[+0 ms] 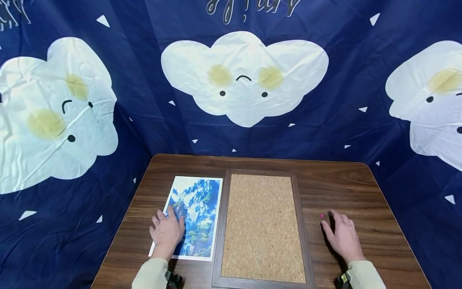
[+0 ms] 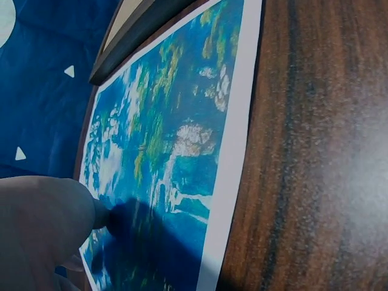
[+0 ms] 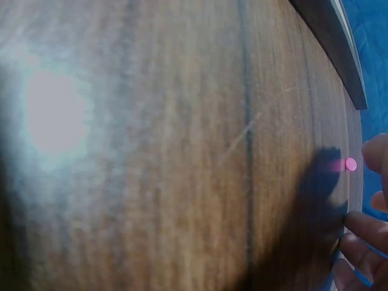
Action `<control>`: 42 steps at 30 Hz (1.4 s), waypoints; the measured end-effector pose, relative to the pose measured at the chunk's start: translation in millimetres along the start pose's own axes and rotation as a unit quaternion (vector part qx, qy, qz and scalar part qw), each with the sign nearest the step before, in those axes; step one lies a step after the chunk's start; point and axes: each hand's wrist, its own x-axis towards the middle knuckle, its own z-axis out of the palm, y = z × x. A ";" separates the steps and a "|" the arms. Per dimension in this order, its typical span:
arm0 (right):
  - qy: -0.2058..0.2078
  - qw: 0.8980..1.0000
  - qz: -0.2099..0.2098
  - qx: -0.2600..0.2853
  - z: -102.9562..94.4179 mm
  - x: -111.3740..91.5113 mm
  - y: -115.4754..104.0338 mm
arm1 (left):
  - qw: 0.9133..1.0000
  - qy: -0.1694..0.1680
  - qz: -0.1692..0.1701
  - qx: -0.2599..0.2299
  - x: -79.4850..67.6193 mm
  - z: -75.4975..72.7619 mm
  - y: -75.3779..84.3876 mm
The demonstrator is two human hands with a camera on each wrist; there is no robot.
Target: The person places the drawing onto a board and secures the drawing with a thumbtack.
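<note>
A printed blue mountain landscape with a white border lies flat on the left part of the table. My left hand is over its left edge with fingers spread; in the left wrist view the thumb casts a shadow across the print. To the right of the print lies a cork board in a dark wooden frame. Beyond the board, a small pink push pin stands on the table. Close beside it my right hand has thumb and index finger apart, with the pin just outside them.
The brown wood-grain table has rounded far corners. Dark blue cloth with white clouds and small triangles hangs behind it and along both sides. The print's right edge lies close to the board's frame.
</note>
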 end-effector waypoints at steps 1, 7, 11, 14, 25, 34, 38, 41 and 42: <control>-0.001 1.000 0.000 0.001 -0.2 0.5 0.0 | 1.000 0.002 -0.002 0.001 -0.1 -0.4 0.0; 0.004 1.000 -0.012 0.004 1.4 4.4 0.3 | 1.000 0.013 -0.002 0.009 0.6 -3.6 0.8; 0.008 1.000 -0.017 0.006 4.6 7.1 1.6 | 1.000 0.015 -0.001 0.010 1.2 -5.6 1.6; 0.010 1.000 -0.021 0.008 6.5 9.1 2.0 | 1.000 0.016 -0.001 0.009 1.4 -6.4 1.4; 0.033 0.998 -0.057 0.008 9.8 15.3 -1.5 | 0.999 0.033 -0.005 0.010 4.6 -7.1 -0.7; 0.058 0.995 -0.074 0.012 12.9 18.3 -0.6 | 0.998 0.060 -0.008 -0.007 11.9 -6.5 -5.0; 0.062 0.995 -0.080 0.014 14.0 19.5 0.3 | 0.997 0.070 -0.010 -0.009 15.0 -8.8 -6.2; 0.067 0.994 -0.086 0.013 15.6 20.6 1.1 | 0.997 0.071 -0.013 -0.007 16.1 -12.4 -6.8; 0.069 0.994 -0.088 0.012 16.2 20.8 1.3 | 0.997 0.071 -0.014 -0.006 16.4 -13.6 -7.2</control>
